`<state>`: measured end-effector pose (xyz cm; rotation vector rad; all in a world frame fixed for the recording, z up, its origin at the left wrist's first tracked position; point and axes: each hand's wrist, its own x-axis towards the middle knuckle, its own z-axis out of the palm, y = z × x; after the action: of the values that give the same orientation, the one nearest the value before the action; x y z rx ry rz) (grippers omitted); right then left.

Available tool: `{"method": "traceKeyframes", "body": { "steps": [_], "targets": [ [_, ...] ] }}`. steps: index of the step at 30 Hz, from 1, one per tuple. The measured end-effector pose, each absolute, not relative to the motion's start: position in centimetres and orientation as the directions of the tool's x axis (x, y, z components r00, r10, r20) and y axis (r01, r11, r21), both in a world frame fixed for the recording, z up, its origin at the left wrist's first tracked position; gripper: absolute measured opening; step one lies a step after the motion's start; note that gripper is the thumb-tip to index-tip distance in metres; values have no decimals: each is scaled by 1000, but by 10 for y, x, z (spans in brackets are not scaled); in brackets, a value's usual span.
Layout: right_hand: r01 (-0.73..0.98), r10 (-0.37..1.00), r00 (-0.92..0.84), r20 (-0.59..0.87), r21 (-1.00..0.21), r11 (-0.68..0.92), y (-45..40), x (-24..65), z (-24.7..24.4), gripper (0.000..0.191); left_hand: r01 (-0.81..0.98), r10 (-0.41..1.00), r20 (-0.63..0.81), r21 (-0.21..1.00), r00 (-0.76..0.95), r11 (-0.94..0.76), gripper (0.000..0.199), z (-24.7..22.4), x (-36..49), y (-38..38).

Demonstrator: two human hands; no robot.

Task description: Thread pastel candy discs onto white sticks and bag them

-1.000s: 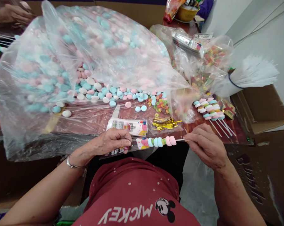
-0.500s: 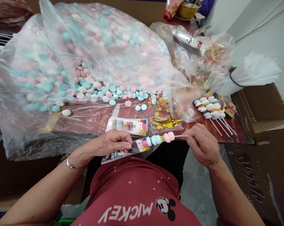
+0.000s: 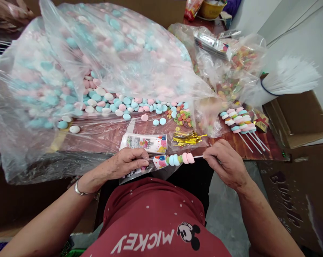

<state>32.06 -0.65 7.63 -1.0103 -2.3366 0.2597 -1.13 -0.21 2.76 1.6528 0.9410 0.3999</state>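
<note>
My left hand [image 3: 132, 162] pinches a clear printed plastic bag [image 3: 159, 162] at the table's front edge. A candy skewer [image 3: 174, 159] with pink and blue marshmallows and green rings lies partly inside it, its far-left end covered by the print. My right hand [image 3: 223, 160] is closed on the white stick [image 3: 198, 157] at the skewer's right end. Just beyond my hands lie a stack of printed bags [image 3: 144, 142] and a bundle of gold twist ties [image 3: 189, 138]. Several finished-looking marshmallow skewers [image 3: 238, 119] lie to the right.
A huge clear bag of marshmallows [image 3: 110, 46] covers the left and middle of the table, with loose marshmallows [image 3: 126, 107] and gummy rings [image 3: 183, 116] spilling in front. White sticks [image 3: 292, 78] stand by an open carton [image 3: 303, 121] at right. Another person's hand [image 3: 10, 14] shows top left.
The skewer has slid left, further into the bag, and my right hand has moved left with its stick. My left hand stays nearly in place. The view has shifted slightly.
</note>
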Motion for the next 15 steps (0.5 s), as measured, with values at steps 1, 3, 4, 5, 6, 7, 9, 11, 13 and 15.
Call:
{"method": "traceKeyframes", "body": {
  "steps": [1, 3, 4, 5, 6, 7, 9, 11, 13, 15],
  "targets": [
    [615, 727, -532, 434, -392, 684, -7, 320, 75, 14, 362, 746, -211, 931, 631, -43, 29, 25, -11, -3],
    [632, 743, -515, 427, -396, 666, -9, 318, 71, 16, 337, 735, -212, 941, 644, -24, 28, 22, -9, -4],
    [637, 748, -523, 409, -396, 662, -10, 317, 69, 17, 323, 731, -217, 947, 647, -4, 27, 21, -9, -4],
    [637, 749, -538, 387, -395, 662, -11, 317, 67, 18, 308, 726, -224, 951, 650, 17, 27, 21, -9, -4],
    [635, 748, -556, 362, -396, 663, -12, 316, 65, 19, 296, 718, -232, 954, 656, 38, 28, 21, -8, -5],
    [635, 749, -569, 340, -398, 663, -12, 315, 64, 19, 289, 710, -240, 956, 662, 54, 28, 23, -9, -5],
    [636, 748, -575, 331, -394, 664, -13, 315, 62, 19, 300, 689, -256, 952, 678, 59, 29, 27, -9, -4],
    [635, 740, -574, 352, -379, 673, -12, 317, 62, 18, 348, 661, -293, 936, 691, 51, 30, 32, -10, -3],
    [622, 723, -582, 372, -368, 691, -10, 319, 64, 16, 398, 630, -354, 914, 691, 77, 30, 36, -12, -3],
    [592, 705, -605, 371, -382, 709, -8, 319, 67, 15, 405, 604, -405, 903, 687, 145, 31, 37, -12, -2]
  ]
}}
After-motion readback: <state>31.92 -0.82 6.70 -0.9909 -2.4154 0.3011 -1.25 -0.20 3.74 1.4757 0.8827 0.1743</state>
